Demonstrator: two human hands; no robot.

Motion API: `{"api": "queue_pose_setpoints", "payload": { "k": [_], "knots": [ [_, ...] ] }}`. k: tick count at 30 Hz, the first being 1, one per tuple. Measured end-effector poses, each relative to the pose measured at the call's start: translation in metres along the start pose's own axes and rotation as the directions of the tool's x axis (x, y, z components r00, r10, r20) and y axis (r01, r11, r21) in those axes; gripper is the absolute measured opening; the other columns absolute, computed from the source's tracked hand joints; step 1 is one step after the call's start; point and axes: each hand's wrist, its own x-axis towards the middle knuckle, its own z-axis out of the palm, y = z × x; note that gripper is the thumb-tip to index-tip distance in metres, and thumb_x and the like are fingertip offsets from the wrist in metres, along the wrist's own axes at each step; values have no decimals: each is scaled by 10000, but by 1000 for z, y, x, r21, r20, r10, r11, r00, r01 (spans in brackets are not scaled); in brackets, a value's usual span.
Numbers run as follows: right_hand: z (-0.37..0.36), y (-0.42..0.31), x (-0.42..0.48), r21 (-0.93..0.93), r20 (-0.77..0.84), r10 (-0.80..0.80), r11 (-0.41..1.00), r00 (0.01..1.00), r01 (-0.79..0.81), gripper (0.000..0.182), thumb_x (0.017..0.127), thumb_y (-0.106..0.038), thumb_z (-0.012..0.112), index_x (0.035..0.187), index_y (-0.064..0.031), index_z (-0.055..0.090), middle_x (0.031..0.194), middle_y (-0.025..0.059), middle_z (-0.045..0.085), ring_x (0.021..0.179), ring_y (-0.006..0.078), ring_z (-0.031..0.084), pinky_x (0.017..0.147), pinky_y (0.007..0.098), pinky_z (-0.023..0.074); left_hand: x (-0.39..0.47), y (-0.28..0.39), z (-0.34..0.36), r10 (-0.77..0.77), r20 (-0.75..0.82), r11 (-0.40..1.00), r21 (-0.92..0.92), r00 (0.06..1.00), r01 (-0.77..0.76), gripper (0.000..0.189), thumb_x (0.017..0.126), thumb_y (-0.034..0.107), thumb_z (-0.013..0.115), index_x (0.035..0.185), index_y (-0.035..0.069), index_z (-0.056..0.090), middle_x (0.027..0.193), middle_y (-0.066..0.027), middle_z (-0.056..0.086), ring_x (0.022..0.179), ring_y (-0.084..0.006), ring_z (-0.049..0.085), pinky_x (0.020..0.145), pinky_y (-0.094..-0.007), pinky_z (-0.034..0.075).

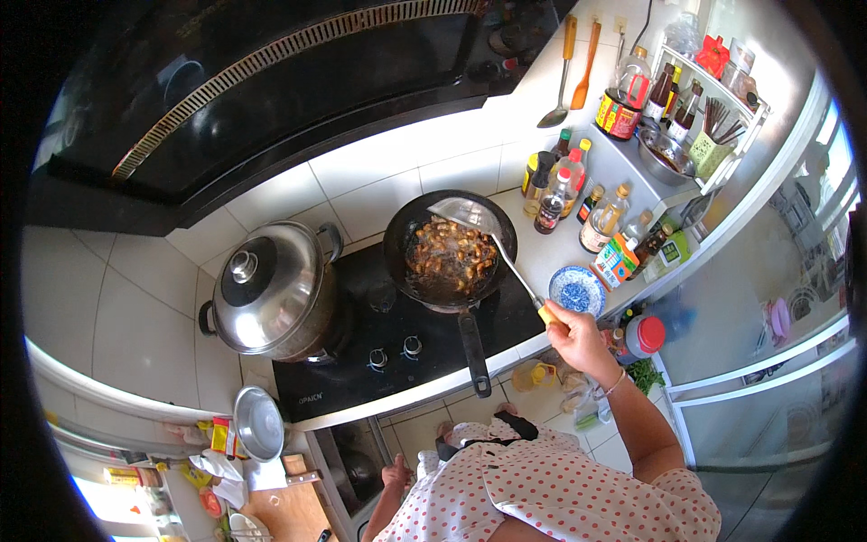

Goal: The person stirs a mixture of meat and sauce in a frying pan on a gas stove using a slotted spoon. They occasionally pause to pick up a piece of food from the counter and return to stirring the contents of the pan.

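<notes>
My right hand (574, 339) grips the yellow handle of a metal skimmer (464, 213). Its broad head rests at the far side of a black wok (399, 261), over the food. Browned pieces of food (450, 251), too small to identify, lie in bubbling liquid in the wok. The wok sits on the right side of a black glass cooktop (379, 339), its long black handle (472, 352) pointing towards me. At my left side, below the counter edge, hangs my left hand (397, 472). Nothing is visible in it; its fingers are partly hidden.
A lidded steel pot (274, 291) occupies the left burner. Several sauce bottles (552, 203) and a blue-and-white plate (576, 291) stand right of the wok. A range hood (305, 88) overhangs the back. At lower left are a steel basin (259, 423), a cutting board (288, 511) and a knife (303, 478).
</notes>
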Motion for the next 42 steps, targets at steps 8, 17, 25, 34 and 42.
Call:
{"api": "queue_pose_setpoints", "payload": {
  "k": [8, 17, 25, 34, 42],
  "knots": [
    [8, 34, 3, 216, 42, 318, 923, 947, -319, 402, 856, 2, 541, 1252, 39, 484, 965, 116, 635, 689, 79, 562, 569, 219, 475, -3, 2, 2, 38, -19, 998, 41, 999, -37, 636, 851, 526, 459, 634, -46, 635, 536, -101, 555, 412, -182, 490, 399, -330, 425],
    [8, -18, -12, 825, 273, 643, 227, 716, -518, 250, 883, -90, 569, 1103, 28, 564, 921, 120, 618, 624, 104, 531, 439, 178, 387, -11, 2, 0, -52, -20, 999, 1, 998, 52, 626, 850, 520, 467, 604, -35, 618, 511, -98, 541, 392, -184, 481, 390, -331, 406],
    [21, -37, -6, 799, 334, 578, 245, 745, -549, 293, 886, -103, 565, 1150, 24, 548, 935, 138, 621, 632, 99, 526, 442, 162, 377, 10, -13, 1, 202, -17, 978, 56, 979, -201, 640, 828, 544, 483, 615, -42, 629, 522, -96, 563, 391, -180, 489, 404, -318, 426],
    [46, -53, -6, 542, 294, 446, 651, 845, -532, 389, 903, -54, 528, 1287, -23, 470, 868, 80, 612, 551, 59, 493, 420, 184, 385, 4, -4, 4, -46, -29, 998, -34, 999, 45, 641, 836, 545, 482, 640, -42, 646, 527, -87, 564, 406, -164, 499, 411, -306, 441],
    [42, -58, -26, 284, 241, 204, 920, 949, -270, 430, 857, 5, 538, 1283, -17, 483, 691, 9, 573, 582, 51, 510, 555, 212, 450, -1, -4, 2, 33, 13, 994, 109, 999, -34, 633, 861, 522, 455, 669, -46, 659, 523, -83, 566, 389, -161, 510, 408, -308, 444]
  ]
}}
